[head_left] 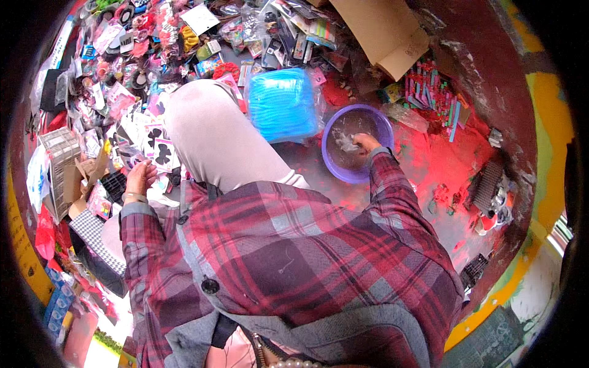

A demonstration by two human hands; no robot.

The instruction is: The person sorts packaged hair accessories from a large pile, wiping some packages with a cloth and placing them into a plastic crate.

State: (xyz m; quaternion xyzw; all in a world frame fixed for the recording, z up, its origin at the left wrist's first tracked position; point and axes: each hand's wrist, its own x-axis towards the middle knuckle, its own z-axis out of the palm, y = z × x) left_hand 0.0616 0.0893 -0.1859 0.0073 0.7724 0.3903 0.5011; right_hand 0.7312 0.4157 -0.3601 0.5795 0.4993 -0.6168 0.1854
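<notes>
Basin (385,132) first: it is a round purple plastic bowl, shallow, with cloudy water and a pale scrap (347,142) of something floating in it. It sits on a floor (429,161) stained bright red, just right of your bent knee (208,132) and next to a blue bundle (282,103) wrapped in clear plastic. Your right hand (367,143) reaches into the basin, fingers curled at the pale scrap; whether they grip it you cannot tell. Your left hand (140,178) is well apart on the other side of the knee, resting loosely curled among packets (129,92) of small goods, holding nothing you can make out. A cardboard sheet (383,34) lies beyond the basin, a grey crate (61,153) sits far left, and a dark red wall curves around the right.
</notes>
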